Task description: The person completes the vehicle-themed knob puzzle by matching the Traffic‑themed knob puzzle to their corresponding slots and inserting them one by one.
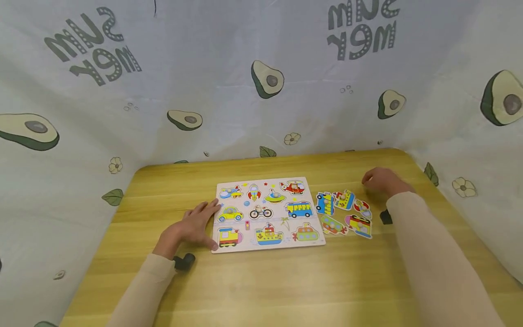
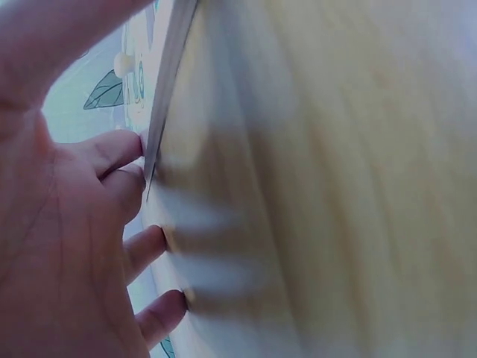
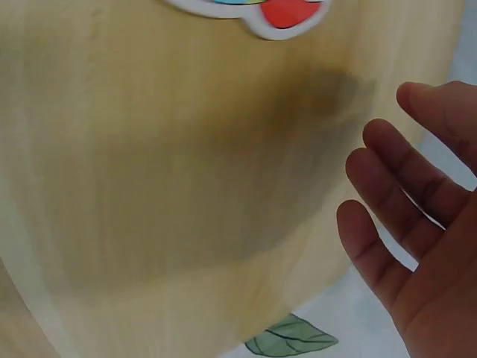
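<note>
A wooden vehicle puzzle board point(image 1: 248, 240) lies flat on the table. My left hand point(image 1: 195, 227) is at its left edge with spread fingers, the thumb at the near corner; in the left wrist view the fingertips point(image 2: 175, 300) touch the board's edge and the tabletop. Knobbed pieces, such as the yellow car point(image 1: 230, 214) and the helicopter point(image 1: 294, 187), sit in the board. Right of it lie loose pieces: bus point(image 1: 325, 204), ship point(image 1: 344, 200), rocket point(image 1: 362, 208), submarine point(image 1: 333, 225) and train point(image 1: 359, 226). My right hand point(image 1: 383, 180) is beyond them, fingers loosely bent, holding nothing.
The light wooden table point(image 1: 261, 286) has rounded far corners. A white cloth point(image 1: 229, 122) printed with avocados hangs behind it and along both sides. Dark wrist cameras point(image 1: 185, 262) are strapped near both hands.
</note>
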`<state>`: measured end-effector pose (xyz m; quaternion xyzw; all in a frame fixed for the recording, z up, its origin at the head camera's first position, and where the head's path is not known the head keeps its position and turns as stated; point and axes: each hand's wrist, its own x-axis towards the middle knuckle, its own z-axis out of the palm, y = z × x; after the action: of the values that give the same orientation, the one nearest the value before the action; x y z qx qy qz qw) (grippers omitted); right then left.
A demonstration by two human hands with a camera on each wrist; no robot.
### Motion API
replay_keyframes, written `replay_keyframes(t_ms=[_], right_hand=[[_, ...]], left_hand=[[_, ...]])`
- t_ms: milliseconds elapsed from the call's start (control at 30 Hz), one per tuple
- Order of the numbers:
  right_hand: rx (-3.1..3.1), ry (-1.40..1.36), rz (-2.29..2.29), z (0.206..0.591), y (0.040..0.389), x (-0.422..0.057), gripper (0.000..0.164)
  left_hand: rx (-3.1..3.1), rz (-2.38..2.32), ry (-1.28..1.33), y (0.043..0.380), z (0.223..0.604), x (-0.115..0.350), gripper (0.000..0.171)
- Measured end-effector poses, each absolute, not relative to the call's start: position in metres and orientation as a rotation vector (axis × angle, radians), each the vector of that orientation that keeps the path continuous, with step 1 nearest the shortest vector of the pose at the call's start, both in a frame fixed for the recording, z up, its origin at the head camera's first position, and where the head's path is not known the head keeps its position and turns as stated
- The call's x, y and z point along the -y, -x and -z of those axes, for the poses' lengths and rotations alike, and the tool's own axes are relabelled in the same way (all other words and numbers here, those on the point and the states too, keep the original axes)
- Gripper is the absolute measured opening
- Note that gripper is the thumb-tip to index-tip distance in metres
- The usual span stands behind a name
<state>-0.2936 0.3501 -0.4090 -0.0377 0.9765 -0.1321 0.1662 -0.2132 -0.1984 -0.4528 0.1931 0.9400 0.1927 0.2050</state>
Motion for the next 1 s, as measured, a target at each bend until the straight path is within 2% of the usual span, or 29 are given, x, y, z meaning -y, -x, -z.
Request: replay_keyframes(t_ms=[167, 467, 733, 1000], right_hand=[[-2.757, 0.136, 0.350, 0.416, 0.289, -0.349, 0.029], [-2.884, 0.403, 0.454, 0.438, 0.287, -0.342, 0.021], [-2.849, 0.590, 0.640, 0.444, 0.271, -0.322, 0.023], [-2.900, 0.671, 0.591, 0.451, 0.275, -0.316, 0.013]], left_hand=[[-2.623, -0.537, -0.533, 0.214, 0.452, 0.200, 0.120], [-2.617, -0.527, -0.553, 0.213, 0.453, 0.199, 0.122], [-2.610, -0.520, -0.560, 0.212, 0.454, 0.199, 0.122], [-2.621, -0.534, -0.572, 0.210, 0.454, 0.204, 0.120]])
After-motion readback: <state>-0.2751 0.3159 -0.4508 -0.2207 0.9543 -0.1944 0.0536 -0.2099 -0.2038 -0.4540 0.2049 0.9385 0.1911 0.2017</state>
